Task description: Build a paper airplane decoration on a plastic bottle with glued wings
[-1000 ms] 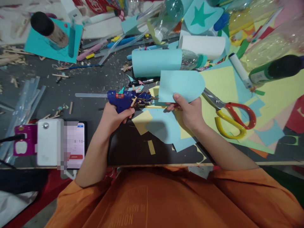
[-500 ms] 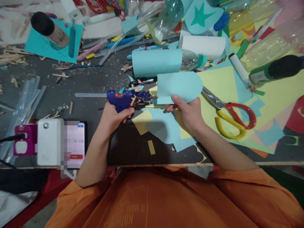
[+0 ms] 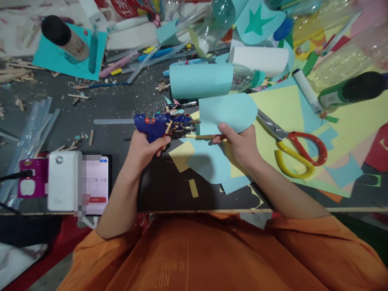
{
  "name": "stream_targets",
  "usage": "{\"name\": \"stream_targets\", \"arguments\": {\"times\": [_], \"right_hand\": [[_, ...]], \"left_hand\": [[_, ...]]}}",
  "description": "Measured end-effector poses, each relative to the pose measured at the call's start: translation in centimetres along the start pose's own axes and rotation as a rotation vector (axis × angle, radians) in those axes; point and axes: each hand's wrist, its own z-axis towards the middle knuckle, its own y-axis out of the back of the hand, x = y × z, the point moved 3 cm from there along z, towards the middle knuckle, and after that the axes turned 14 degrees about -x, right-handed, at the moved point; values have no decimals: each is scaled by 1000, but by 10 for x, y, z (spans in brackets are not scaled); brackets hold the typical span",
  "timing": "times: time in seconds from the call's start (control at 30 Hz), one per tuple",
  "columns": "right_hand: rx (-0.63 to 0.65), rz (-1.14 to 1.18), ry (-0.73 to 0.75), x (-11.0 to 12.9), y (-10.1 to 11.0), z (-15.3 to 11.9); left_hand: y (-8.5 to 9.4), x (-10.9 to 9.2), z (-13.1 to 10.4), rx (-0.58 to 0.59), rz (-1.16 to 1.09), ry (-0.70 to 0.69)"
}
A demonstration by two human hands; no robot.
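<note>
My left hand (image 3: 148, 146) is wrapped round the handle of a blue glue gun (image 3: 151, 126). A clear glue stick (image 3: 113, 121) juts from its back end, and bits of wood and dried glue cling to its front. The nozzle points right, at the left edge of a light blue paper piece (image 3: 227, 113) with a rounded right end. My right hand (image 3: 242, 145) pinches this paper at its lower edge, thumb on top. A thin yellowish stick (image 3: 200, 137) runs out leftward from under the right fingers; whether they grip it too I cannot tell.
Red-and-yellow-handled scissors (image 3: 298, 151) lie right of my right hand on paper sheets. A bottle wrapped in light blue paper (image 3: 201, 81) lies behind the paper piece. At the left are a phone (image 3: 97, 186), a white power bank (image 3: 63, 182) and loose glue sticks (image 3: 36, 129).
The glue gun has shifted slightly left. The light blue paper has tilted a little, its left edge now lower and further left. Both hands keep their hold.
</note>
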Motion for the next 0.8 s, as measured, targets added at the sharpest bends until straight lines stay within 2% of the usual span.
{"name": "stream_targets", "arguments": {"times": [0.57, 0.8], "right_hand": [[7, -66, 26, 1, 1, -4], [8, -95, 17, 1, 1, -5]], "left_hand": [[3, 4, 2, -76, -52, -38], [3, 3, 3, -137, -139, -41]]}}
